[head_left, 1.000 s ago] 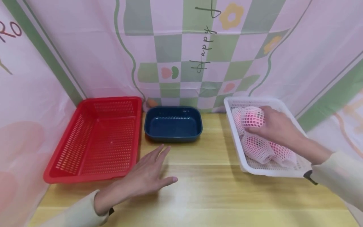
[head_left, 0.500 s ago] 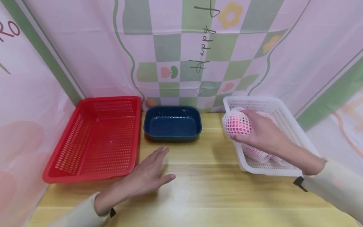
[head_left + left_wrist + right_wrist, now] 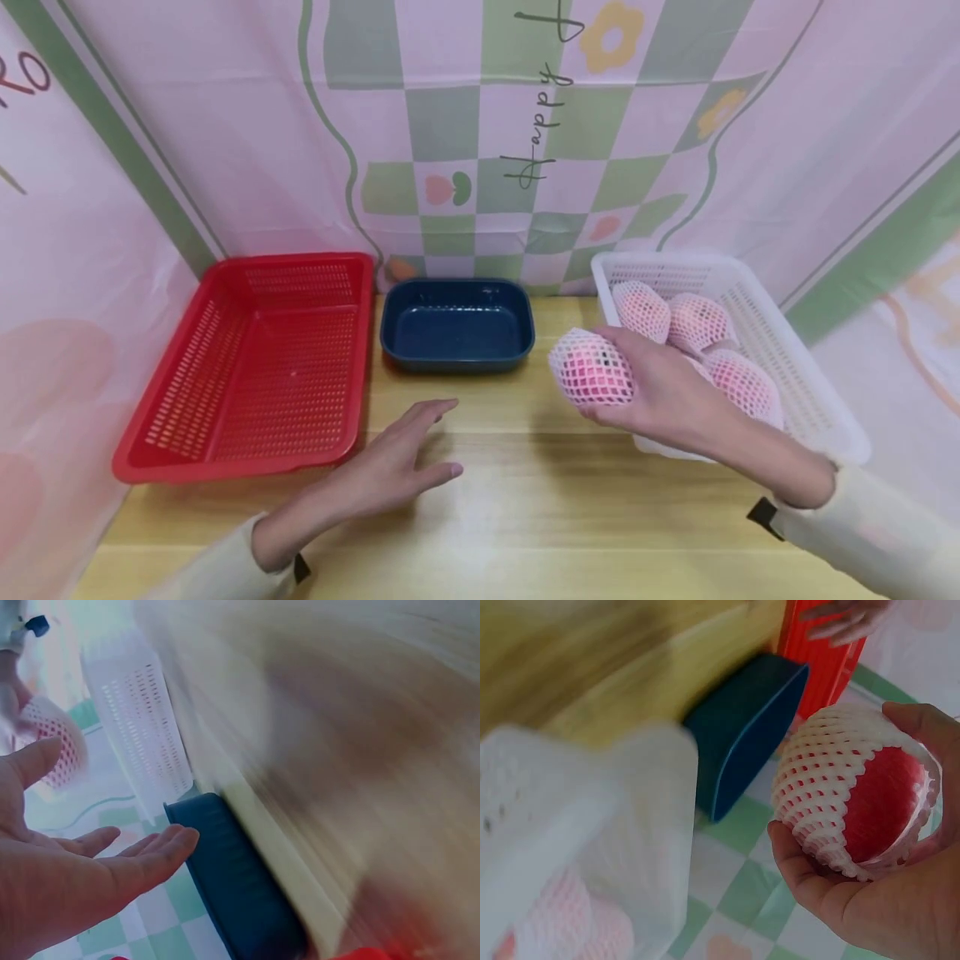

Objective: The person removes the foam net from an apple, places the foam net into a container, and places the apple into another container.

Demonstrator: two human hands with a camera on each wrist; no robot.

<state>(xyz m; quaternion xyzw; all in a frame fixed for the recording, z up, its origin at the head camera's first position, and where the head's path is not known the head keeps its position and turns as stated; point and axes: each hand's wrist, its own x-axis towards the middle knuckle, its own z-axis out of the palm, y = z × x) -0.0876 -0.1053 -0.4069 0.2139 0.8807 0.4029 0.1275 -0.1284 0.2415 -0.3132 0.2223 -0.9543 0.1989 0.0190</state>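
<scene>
Beyond the white basket's (image 3: pixel 776 346) left edge, fruit (image 3: pixel 592 371) is gripped by the right hand (image 3: pixel 663 392), seemingly against slipping, left hand (image 3: pixel 382 468) spread.

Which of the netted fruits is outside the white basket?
The fruit held in the right hand; the other fruits lie inside the basket.
</scene>
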